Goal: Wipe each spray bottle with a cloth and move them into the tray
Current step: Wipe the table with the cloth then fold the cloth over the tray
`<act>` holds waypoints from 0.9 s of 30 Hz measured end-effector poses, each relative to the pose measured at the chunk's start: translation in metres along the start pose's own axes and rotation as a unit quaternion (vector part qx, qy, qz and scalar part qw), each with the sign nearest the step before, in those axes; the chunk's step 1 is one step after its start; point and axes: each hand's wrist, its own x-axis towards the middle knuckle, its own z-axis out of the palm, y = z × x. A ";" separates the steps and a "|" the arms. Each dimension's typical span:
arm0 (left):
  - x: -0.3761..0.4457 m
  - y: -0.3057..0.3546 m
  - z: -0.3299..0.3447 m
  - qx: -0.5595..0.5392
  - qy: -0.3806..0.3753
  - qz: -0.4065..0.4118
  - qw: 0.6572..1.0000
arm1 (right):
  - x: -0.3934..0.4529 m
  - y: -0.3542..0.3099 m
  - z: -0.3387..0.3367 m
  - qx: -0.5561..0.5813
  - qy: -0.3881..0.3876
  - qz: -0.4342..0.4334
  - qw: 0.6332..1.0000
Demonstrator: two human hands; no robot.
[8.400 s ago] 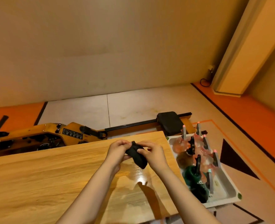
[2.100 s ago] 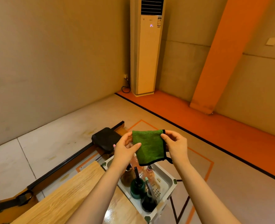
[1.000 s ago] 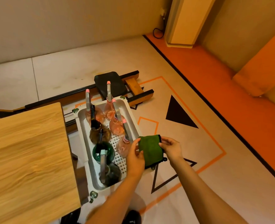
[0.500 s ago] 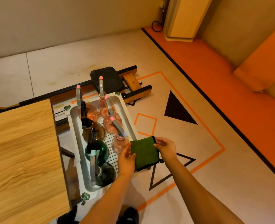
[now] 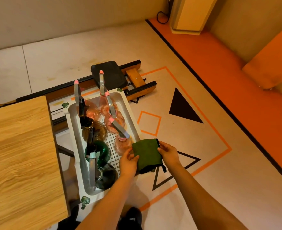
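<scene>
A folded green cloth (image 5: 147,155) with a black edge is held between both hands over the right rim of the white tray (image 5: 74,140). My left hand (image 5: 128,162) pinches its left side and my right hand (image 5: 167,152) pinches its right side. The tray holds several spray bottles standing close together: pink ones (image 5: 108,105) at the far end and right side, a brown one (image 5: 95,130) in the middle, a green one (image 5: 98,149) and a dark one (image 5: 106,176) at the near end. The nearest pink bottle (image 5: 122,144) stands just left of the cloth.
A wooden table (image 5: 19,156) stands to the left of the tray. Beyond the tray lies a rowing machine rail with a black seat (image 5: 108,75). A tall cream unit (image 5: 190,14) stands at the far wall. The floor carries orange and black tape shapes.
The view has tilted down slightly and come closer over the tray. Both hands keep holding the green cloth in nearly the same place beside the tray's right rim.
</scene>
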 end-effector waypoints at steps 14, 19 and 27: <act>-0.020 0.011 -0.023 0.131 0.119 0.094 0.980 | -0.026 -0.041 0.039 -0.171 -0.055 -0.160 0.971; -0.009 0.018 -0.025 0.140 0.007 0.154 0.978 | -0.026 -0.058 0.069 -0.151 -0.153 -0.128 0.968; -0.002 0.029 -0.031 -0.005 -0.034 0.128 0.991 | -0.024 -0.048 0.073 -0.127 -0.171 -0.131 0.968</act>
